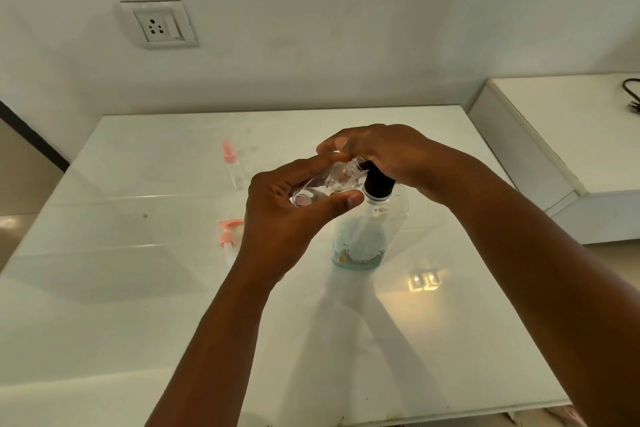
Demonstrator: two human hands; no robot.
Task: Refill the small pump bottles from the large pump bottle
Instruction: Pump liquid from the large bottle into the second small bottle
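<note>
A large clear pump bottle (363,236) with a black pump collar stands upright in the middle of the white table, partly filled with pale liquid. My right hand (384,152) rests on top of its pump head, which the hand hides. My left hand (287,215) grips a small clear bottle (332,180), uncapped and tilted, with its open neck up against the large bottle's pump. A loose pink pump top (228,236) lies on the table left of my left wrist. A second small bottle (233,165) with a pink cap stands farther back.
The glossy white table (138,305) meets a white wall at the back; a wall socket (159,24) sits above it at the left. A lower white ledge (554,135) with a black cable adjoins on the right.
</note>
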